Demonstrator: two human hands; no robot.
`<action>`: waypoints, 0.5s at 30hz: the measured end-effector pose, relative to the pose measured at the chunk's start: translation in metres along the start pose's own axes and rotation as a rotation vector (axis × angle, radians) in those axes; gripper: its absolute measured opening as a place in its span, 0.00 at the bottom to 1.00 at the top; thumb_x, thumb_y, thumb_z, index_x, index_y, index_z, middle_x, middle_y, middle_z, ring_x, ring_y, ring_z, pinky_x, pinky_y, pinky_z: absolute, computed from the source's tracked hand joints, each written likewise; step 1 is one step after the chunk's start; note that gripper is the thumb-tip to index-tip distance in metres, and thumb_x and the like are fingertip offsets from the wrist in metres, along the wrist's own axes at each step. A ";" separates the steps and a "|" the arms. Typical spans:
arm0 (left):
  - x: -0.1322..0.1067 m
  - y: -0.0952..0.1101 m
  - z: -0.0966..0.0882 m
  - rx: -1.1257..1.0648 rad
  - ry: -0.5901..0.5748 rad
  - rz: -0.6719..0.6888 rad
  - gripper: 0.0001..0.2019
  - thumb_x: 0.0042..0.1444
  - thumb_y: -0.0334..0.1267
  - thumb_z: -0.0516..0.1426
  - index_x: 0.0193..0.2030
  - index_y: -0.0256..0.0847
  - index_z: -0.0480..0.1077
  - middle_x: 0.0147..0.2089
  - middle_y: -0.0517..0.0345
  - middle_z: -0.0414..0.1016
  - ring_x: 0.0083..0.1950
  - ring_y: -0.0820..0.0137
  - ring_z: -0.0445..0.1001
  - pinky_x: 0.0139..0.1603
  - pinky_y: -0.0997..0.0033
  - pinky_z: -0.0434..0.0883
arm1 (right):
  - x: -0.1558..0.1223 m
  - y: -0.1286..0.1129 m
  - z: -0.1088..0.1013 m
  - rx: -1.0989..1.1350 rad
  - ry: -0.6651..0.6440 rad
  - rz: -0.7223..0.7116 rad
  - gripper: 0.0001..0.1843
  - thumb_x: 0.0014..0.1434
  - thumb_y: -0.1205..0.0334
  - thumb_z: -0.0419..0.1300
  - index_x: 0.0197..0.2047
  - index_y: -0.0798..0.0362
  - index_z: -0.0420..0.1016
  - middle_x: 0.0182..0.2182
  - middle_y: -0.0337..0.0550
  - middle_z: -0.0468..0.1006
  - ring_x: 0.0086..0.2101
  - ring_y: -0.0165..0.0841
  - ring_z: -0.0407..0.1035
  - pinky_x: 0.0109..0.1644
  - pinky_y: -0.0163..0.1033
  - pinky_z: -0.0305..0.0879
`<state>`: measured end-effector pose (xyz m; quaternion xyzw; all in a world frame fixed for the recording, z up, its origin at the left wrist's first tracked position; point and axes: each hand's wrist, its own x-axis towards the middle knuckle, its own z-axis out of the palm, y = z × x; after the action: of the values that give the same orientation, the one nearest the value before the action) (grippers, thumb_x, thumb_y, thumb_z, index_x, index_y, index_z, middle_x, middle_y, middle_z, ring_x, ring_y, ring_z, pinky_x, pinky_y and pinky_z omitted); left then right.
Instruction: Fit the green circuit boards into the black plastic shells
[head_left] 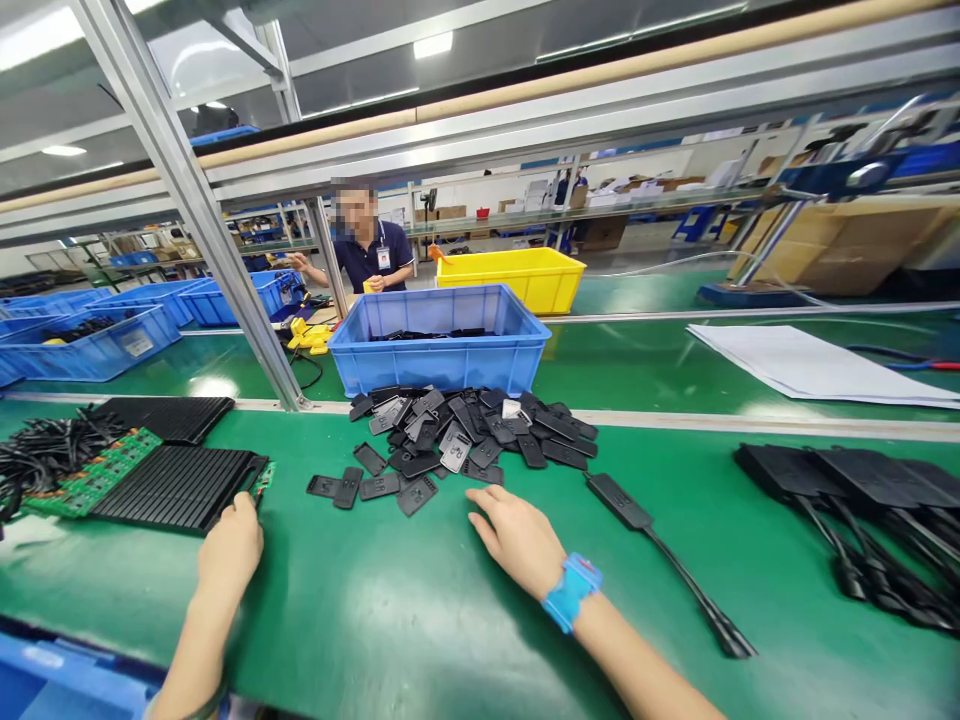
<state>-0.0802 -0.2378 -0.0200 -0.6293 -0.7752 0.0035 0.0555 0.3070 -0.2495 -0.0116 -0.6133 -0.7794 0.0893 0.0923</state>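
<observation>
My left hand (pixel 233 545) is at the right end of a row of black slotted pieces (pixel 169 487), its fingers closed at a small green circuit board (pixel 267 477); the fingertips are partly hidden. My right hand (pixel 517 535), a blue wrist strap (pixel 572 592) on its wrist, is held over the table with fingers apart and nothing in them. Just beyond its fingertips lies a heap of black plastic case halves (pixel 457 450). To its right rests a closed black case with a cable (pixel 619 500).
Behind the heap stands a blue bin (pixel 439 365) with black parts inside. Green circuit boards (pixel 97 475) with black cables lie far left. Several cabled black cases (pixel 862 480) are at right, below white paper sheets (pixel 817 365). A metal post (pixel 202 220) rises at left; a person (pixel 375 250) works opposite.
</observation>
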 end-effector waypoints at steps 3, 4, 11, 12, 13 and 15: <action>-0.003 0.006 -0.010 -0.163 0.088 -0.050 0.11 0.57 0.34 0.47 0.46 0.37 0.62 0.37 0.47 0.75 0.36 0.60 0.77 0.34 0.67 0.67 | -0.002 -0.004 0.005 0.228 0.013 -0.065 0.16 0.62 0.66 0.51 0.50 0.53 0.74 0.42 0.48 0.78 0.41 0.39 0.73 0.45 0.41 0.67; -0.005 0.013 -0.017 -0.247 0.129 -0.036 0.10 0.57 0.35 0.48 0.45 0.40 0.63 0.37 0.50 0.75 0.36 0.62 0.76 0.35 0.68 0.67 | -0.002 -0.006 0.007 0.342 0.007 -0.093 0.15 0.62 0.66 0.52 0.49 0.52 0.75 0.41 0.48 0.78 0.40 0.38 0.73 0.45 0.41 0.67; -0.013 0.113 -0.057 -0.971 -0.143 0.567 0.10 0.60 0.39 0.50 0.48 0.42 0.65 0.40 0.55 0.75 0.36 0.70 0.76 0.34 0.74 0.71 | -0.001 -0.023 0.020 1.572 -0.174 0.084 0.32 0.56 0.45 0.61 0.60 0.51 0.63 0.51 0.52 0.75 0.49 0.40 0.71 0.53 0.47 0.66; -0.006 0.129 -0.056 -0.944 -0.166 0.636 0.11 0.61 0.38 0.50 0.49 0.42 0.66 0.42 0.54 0.76 0.38 0.70 0.76 0.36 0.74 0.71 | 0.000 -0.024 0.020 1.715 -0.156 0.141 0.33 0.56 0.43 0.61 0.59 0.51 0.63 0.49 0.52 0.76 0.47 0.39 0.72 0.53 0.47 0.66; 0.005 0.143 -0.054 -0.869 -0.134 0.661 0.11 0.61 0.36 0.50 0.49 0.42 0.67 0.43 0.53 0.76 0.41 0.70 0.76 0.39 0.74 0.71 | 0.001 -0.023 0.018 1.815 -0.120 0.194 0.32 0.55 0.42 0.61 0.57 0.51 0.64 0.45 0.50 0.77 0.44 0.37 0.73 0.50 0.45 0.67; 0.035 0.167 -0.047 -0.656 0.017 0.580 0.13 0.59 0.33 0.52 0.50 0.42 0.68 0.45 0.52 0.75 0.45 0.67 0.75 0.46 0.70 0.70 | 0.003 -0.019 0.014 1.896 -0.019 0.274 0.29 0.54 0.43 0.63 0.52 0.53 0.68 0.35 0.44 0.78 0.33 0.32 0.72 0.40 0.40 0.69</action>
<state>0.0796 -0.1721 0.0172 -0.8051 -0.5262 -0.2325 -0.1444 0.2848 -0.2512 -0.0205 -0.3683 -0.3051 0.6981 0.5328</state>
